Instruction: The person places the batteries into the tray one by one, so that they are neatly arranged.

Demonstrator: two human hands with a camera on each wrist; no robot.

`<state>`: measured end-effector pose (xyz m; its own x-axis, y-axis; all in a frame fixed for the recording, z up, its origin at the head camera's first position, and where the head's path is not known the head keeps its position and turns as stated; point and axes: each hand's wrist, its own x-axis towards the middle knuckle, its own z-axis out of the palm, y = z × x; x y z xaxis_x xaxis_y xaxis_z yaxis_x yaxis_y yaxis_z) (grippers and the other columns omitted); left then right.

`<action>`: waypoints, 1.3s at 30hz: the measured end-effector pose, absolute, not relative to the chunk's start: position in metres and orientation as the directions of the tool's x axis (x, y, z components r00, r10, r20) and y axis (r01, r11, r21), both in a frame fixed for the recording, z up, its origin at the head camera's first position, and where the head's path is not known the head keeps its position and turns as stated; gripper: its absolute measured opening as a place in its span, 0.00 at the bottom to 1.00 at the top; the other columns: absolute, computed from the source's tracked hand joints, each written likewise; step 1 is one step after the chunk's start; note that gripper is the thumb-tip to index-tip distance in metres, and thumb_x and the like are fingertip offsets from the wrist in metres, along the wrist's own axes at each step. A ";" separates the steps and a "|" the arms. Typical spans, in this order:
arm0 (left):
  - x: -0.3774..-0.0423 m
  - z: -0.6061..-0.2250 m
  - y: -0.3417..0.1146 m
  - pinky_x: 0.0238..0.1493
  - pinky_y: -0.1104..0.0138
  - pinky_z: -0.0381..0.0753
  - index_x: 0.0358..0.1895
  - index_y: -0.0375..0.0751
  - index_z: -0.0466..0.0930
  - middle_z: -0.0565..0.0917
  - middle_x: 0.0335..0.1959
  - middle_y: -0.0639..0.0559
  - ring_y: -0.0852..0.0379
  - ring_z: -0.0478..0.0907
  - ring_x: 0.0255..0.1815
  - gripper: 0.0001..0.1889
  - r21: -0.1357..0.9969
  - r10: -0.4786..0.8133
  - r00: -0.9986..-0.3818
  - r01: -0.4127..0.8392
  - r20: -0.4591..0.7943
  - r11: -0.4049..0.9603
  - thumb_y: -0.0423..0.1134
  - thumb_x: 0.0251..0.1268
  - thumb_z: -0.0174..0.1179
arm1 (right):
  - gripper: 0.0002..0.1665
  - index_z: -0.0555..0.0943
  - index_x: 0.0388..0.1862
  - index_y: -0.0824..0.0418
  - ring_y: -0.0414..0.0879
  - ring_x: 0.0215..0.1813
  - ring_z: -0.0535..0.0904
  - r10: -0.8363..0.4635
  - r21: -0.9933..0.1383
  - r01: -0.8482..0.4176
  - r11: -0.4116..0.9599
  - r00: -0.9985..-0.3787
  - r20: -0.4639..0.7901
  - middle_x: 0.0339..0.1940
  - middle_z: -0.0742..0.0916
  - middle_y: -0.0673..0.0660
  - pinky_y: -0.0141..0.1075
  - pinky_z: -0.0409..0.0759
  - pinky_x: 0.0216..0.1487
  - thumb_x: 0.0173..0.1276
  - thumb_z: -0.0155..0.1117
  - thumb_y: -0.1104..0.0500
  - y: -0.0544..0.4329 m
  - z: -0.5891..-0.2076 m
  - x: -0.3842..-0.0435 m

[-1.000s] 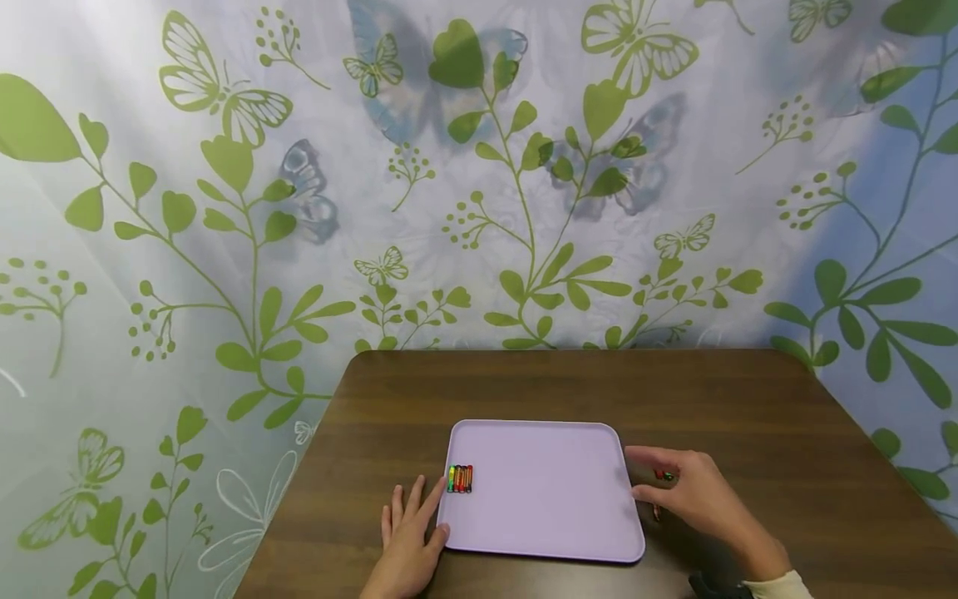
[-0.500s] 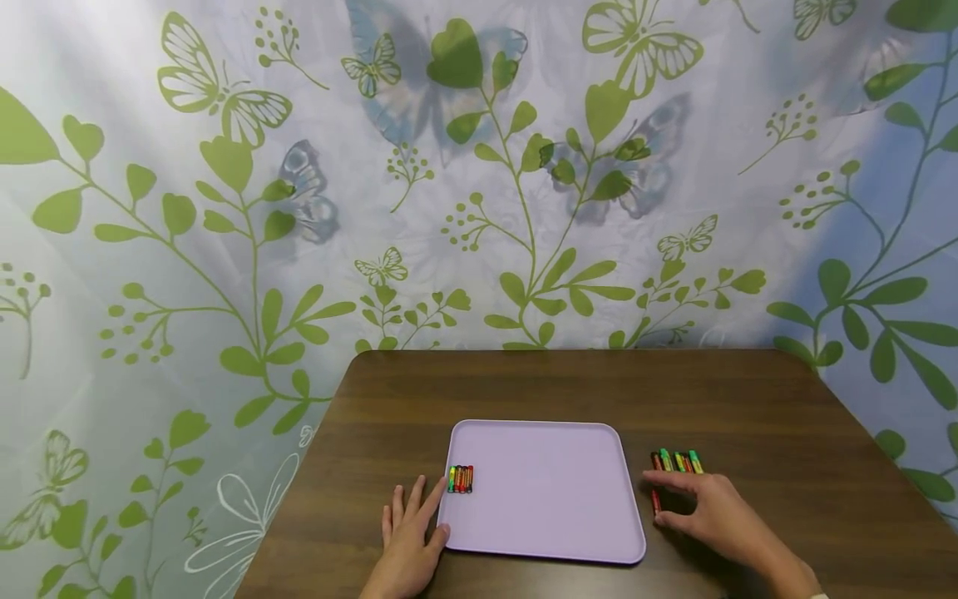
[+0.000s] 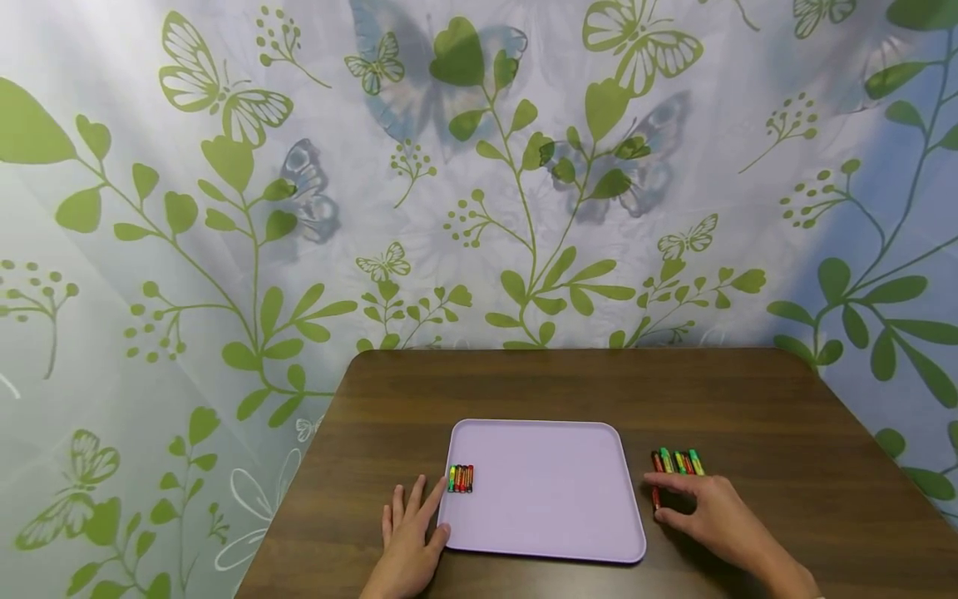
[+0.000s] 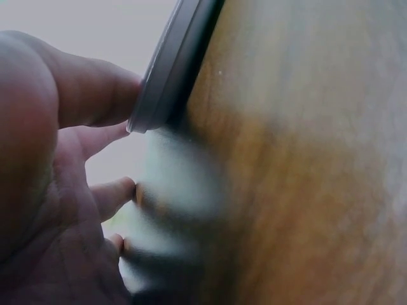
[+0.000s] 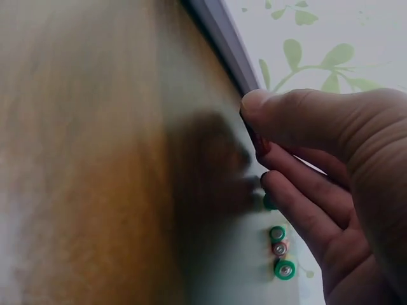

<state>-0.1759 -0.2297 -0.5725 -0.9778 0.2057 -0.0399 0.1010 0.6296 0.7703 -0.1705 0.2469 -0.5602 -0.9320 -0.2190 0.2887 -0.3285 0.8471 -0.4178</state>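
Note:
My left hand (image 3: 407, 537) lies spread at the left side of a lilac tray (image 3: 554, 491), its thumb and index fingertip touching the rim. In the left wrist view, the thumb (image 4: 95, 89) presses against the tray's edge. Inside the tray, at its left side, several small batteries (image 3: 460, 478) lie in a row. Right of the tray, my right hand (image 3: 711, 512) pinches a red battery (image 3: 656, 499) between thumb and index finger. More batteries (image 3: 686, 462), green and red, lie just beyond that hand, partly hidden by it. Their round ends (image 5: 280, 249) show in the right wrist view.
The dark wooden table (image 3: 569, 383) has rounded far corners. Behind it hangs a pale curtain (image 3: 449, 208) printed with green leaves and butterflies. The tray's raised rim (image 3: 629, 482) stands between the right hand and the tray's inside.
My right hand has moved from the tray's right rim a little to the right and nearer, uncovering the row of batteries, and has stayed there since. My left hand and the tray are still.

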 end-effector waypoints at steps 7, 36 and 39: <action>-0.171 -0.572 -0.233 0.80 0.25 0.21 0.86 0.53 0.67 0.53 0.90 0.29 0.18 0.28 0.89 0.35 0.762 0.209 -0.977 0.109 -0.035 0.638 0.38 0.78 0.63 | 0.27 0.94 0.55 0.50 0.36 0.45 0.89 -0.239 -0.431 -0.407 0.805 -0.888 0.393 0.45 0.96 0.43 0.37 0.90 0.44 0.54 0.90 0.58 0.234 -0.550 -0.173; -0.155 -0.569 -0.245 0.80 0.25 0.20 0.86 0.54 0.67 0.53 0.90 0.29 0.19 0.28 0.89 0.35 0.768 0.231 -0.972 0.122 -0.034 0.629 0.38 0.79 0.63 | 0.24 0.92 0.60 0.58 0.52 0.57 0.94 -0.360 -0.612 -0.531 0.586 -0.847 0.391 0.56 0.95 0.51 0.45 0.91 0.59 0.64 0.83 0.61 0.085 -0.539 -0.206; -0.153 -0.569 -0.243 0.80 0.25 0.21 0.86 0.53 0.68 0.53 0.89 0.28 0.18 0.28 0.89 0.35 0.767 0.224 -0.974 0.118 -0.035 0.631 0.38 0.79 0.64 | 0.24 0.92 0.61 0.59 0.53 0.57 0.94 -0.375 -0.639 -0.529 0.558 -0.848 0.375 0.57 0.95 0.51 0.45 0.91 0.59 0.65 0.83 0.61 0.072 -0.542 -0.208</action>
<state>-0.1531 -0.2435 -0.5686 -0.9740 0.2240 -0.0349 0.1175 0.6305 0.7672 -0.2083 0.0716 -0.5423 -0.8480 -0.3749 0.3746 -0.5291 0.5581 -0.6392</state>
